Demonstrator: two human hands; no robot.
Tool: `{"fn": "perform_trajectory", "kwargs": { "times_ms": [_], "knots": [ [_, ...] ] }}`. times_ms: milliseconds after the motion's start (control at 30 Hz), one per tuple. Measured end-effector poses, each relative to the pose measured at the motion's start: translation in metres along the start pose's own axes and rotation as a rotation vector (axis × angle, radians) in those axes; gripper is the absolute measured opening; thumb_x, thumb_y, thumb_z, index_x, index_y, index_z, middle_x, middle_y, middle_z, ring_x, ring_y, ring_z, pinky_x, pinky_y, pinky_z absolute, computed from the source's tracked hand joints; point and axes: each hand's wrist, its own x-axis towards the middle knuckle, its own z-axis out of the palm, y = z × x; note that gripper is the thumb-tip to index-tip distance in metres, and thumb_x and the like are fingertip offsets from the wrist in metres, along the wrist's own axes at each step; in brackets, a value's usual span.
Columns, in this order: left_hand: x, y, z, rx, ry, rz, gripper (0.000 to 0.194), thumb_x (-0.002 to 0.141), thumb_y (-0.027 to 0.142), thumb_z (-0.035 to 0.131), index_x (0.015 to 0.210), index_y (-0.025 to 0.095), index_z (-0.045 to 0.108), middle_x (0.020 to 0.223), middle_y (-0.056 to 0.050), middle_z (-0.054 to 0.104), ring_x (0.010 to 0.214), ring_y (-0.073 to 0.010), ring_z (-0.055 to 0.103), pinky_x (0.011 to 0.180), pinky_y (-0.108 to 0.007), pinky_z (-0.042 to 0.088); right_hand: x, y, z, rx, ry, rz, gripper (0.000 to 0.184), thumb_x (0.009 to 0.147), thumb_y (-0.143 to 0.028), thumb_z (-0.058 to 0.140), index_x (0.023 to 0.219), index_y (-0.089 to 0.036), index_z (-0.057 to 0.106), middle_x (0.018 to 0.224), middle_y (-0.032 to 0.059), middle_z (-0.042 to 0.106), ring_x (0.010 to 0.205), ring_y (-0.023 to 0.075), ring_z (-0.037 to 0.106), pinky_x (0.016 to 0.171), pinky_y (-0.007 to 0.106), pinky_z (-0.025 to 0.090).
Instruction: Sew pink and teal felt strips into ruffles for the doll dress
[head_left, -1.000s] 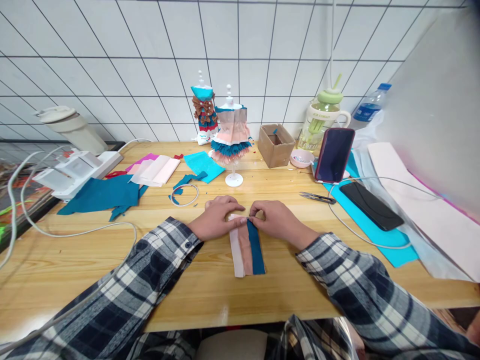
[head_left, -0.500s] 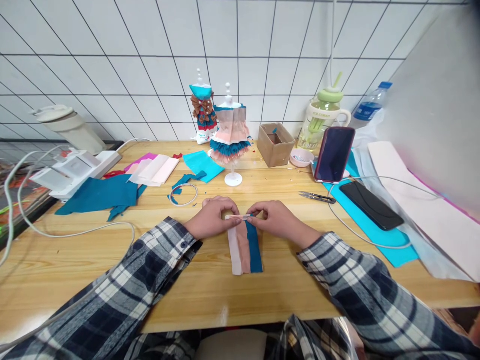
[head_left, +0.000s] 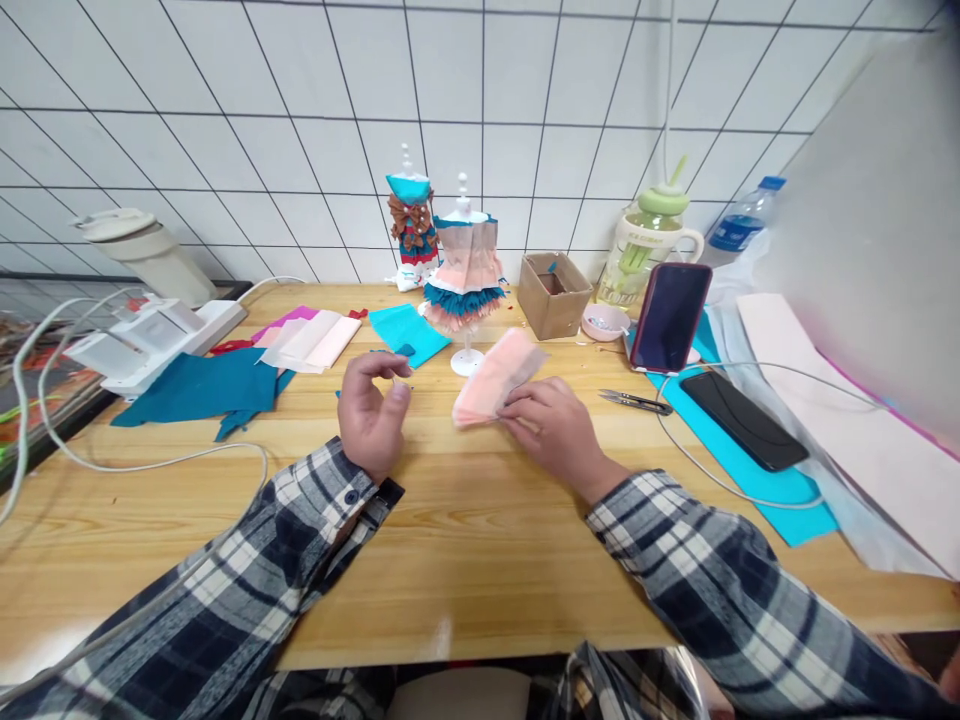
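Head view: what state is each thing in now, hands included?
Pink piece, layered, slanted
Right hand, pinching that piece
Left hand, half-curled, not closed
Front mannequin, upright, dressed
Rear mannequin, upright, dressed
Box, open-topped
Bowl, uncovered
Jug, lidded, straw in
Bottle, capped
Tumbler, lidded
Propped phone, screen dark
Flat phone, screen dark
Snips, lying flat

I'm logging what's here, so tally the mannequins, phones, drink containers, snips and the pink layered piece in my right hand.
Mannequins: 2
Phones: 2
Drink containers: 3
Snips: 1
Pink layered piece in right hand: 1
Total: 9
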Motion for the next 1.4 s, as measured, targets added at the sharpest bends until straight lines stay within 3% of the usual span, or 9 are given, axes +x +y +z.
{"fn": "perform_trajectory", "kwargs": {
  "times_ms": [67, 167, 267, 400, 467, 533, 800, 1033, 1400],
  "knots": [
    [-0.001, 0.006, -0.001, 0.090, -0.264, 0.178, 0.035, 0.088, 0.053, 0.047, 0.101, 0.023, 0.060, 0.096, -0.005, 0.064, 0.094, -0.0221, 0.057, 0.091, -0.041, 0.041, 0.001, -0.003, 0.007, -0.024, -0.179, -0.132, 0.022, 0.094, -0.030, 0.052, 0.090, -0.023, 0.072, 0.101, 0.0059, 0.068, 0.092, 0.0196, 0.053, 0.086, 0.033, 0.040],
    [-0.001, 0.017, 0.006, 0.257, -0.726, 0.310, 0.042, 0.077, 0.060, 0.062, 0.097, 0.024, 0.066, 0.099, -0.005, 0.068, 0.096, -0.0246, 0.056, 0.089, -0.042, 0.036, 0.001, -0.004, 0.010, -0.064, -0.274, -0.175, 0.022, 0.094, -0.028, 0.051, 0.089, -0.021, 0.072, 0.099, 0.0061, 0.068, 0.086, 0.0189, 0.051, 0.081, 0.032, 0.039],
    [-0.002, 0.021, 0.013, 0.394, -0.877, 0.271, 0.036, 0.076, 0.056, 0.063, 0.091, 0.023, 0.068, 0.093, -0.004, 0.069, 0.093, -0.0244, 0.056, 0.084, -0.041, 0.033, 0.000, 0.001, 0.006, -0.057, -0.298, -0.119, 0.019, 0.092, -0.028, 0.054, 0.089, -0.021, 0.071, 0.096, 0.0053, 0.067, 0.085, 0.0179, 0.051, 0.079, 0.031, 0.038],
    [-0.003, 0.019, 0.016, 0.476, -0.885, 0.273, 0.020, 0.087, 0.036, 0.054, 0.084, 0.023, 0.069, 0.084, -0.003, 0.070, 0.086, -0.0214, 0.057, 0.083, -0.042, 0.029, -0.002, 0.003, 0.001, -0.054, -0.362, -0.070, 0.016, 0.089, -0.031, 0.058, 0.096, -0.022, 0.070, 0.097, 0.0040, 0.067, 0.089, 0.0185, 0.053, 0.078, 0.031, 0.038],
    [-0.004, 0.019, 0.017, 0.484, -0.882, 0.291, 0.018, 0.087, 0.032, 0.053, 0.083, 0.023, 0.069, 0.082, -0.003, 0.070, 0.085, -0.0214, 0.058, 0.085, -0.042, 0.029, -0.002, 0.000, 0.001, -0.058, -0.368, -0.039, 0.024, 0.086, -0.036, 0.063, 0.105, -0.023, 0.067, 0.102, 0.0051, 0.066, 0.093, 0.0200, 0.054, 0.079, 0.031, 0.039],
    [-0.005, 0.020, 0.018, 0.488, -0.885, 0.300, 0.018, 0.086, 0.031, 0.054, 0.083, 0.023, 0.069, 0.081, -0.004, 0.070, 0.086, -0.0219, 0.059, 0.085, -0.043, 0.029, -0.002, -0.004, 0.001, -0.057, -0.367, -0.020, 0.032, 0.083, -0.039, 0.065, 0.110, -0.023, 0.065, 0.105, 0.0062, 0.066, 0.096, 0.0210, 0.054, 0.079, 0.031, 0.039],
    [-0.006, 0.020, 0.020, 0.427, -0.953, 0.212, 0.019, 0.087, 0.034, 0.052, 0.088, 0.022, 0.067, 0.083, -0.004, 0.071, 0.081, -0.0213, 0.062, 0.072, -0.035, 0.036, -0.002, -0.006, 0.006, -0.120, -0.452, 0.024, 0.016, 0.091, -0.029, 0.056, 0.096, -0.026, 0.070, 0.093, 0.0024, 0.070, 0.088, 0.0181, 0.058, 0.072, 0.029, 0.038],
    [-0.009, 0.016, 0.023, 0.381, -0.951, 0.157, 0.019, 0.085, 0.033, 0.054, 0.079, 0.021, 0.067, 0.073, -0.002, 0.067, 0.068, -0.0179, 0.058, 0.064, -0.030, 0.037, -0.003, -0.009, 0.004, -0.098, -0.439, 0.116, 0.019, 0.088, -0.041, 0.061, 0.095, -0.028, 0.072, 0.089, 0.0019, 0.069, 0.085, 0.0178, 0.060, 0.068, 0.028, 0.036],
    [-0.004, 0.011, 0.017, 0.261, -1.003, -0.022, 0.017, 0.079, 0.033, 0.056, 0.080, 0.021, 0.068, 0.067, 0.001, 0.062, 0.063, -0.0145, 0.054, 0.059, -0.027, 0.037, -0.002, -0.001, 0.008, 0.003, -0.444, 0.145, 0.014, 0.088, -0.026, 0.061, 0.091, -0.027, 0.075, 0.083, 0.0014, 0.070, 0.082, 0.0164, 0.061, 0.072, 0.026, 0.039]
  ]
}}
